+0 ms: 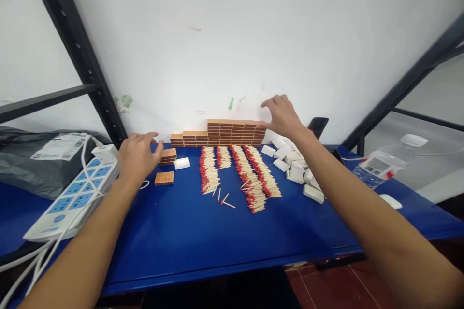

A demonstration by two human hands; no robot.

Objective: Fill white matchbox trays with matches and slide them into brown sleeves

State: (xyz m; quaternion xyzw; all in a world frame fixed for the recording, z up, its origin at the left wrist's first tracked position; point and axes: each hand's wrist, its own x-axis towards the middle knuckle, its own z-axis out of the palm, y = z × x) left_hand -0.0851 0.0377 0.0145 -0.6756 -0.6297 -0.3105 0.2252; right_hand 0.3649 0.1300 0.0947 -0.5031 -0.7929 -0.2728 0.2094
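My left hand [139,157] hovers at the left, thumb and fingers apart, holding nothing I can see. Just beside its fingertips is a short stack of orange matchboxes [168,156], with a single matchbox [164,178] lying nearer and a white matchbox tray [181,163] to the right. My right hand [284,117] is at the right end of a long wall of stacked matchboxes [232,133], its thumb and forefinger spread; the thumb tip is near the top row, and whether it touches cannot be made out. Red-tipped matches [253,174] lie in several rows between the hands.
White matchbox trays [290,157] are heaped at the right, with a phone [318,126] behind them. A clear plastic bottle [384,164] lies farther right. A white power strip [81,188] with cables and a dark wrapped parcel [47,159] are at the left. Loose matches [226,201] lie in front.
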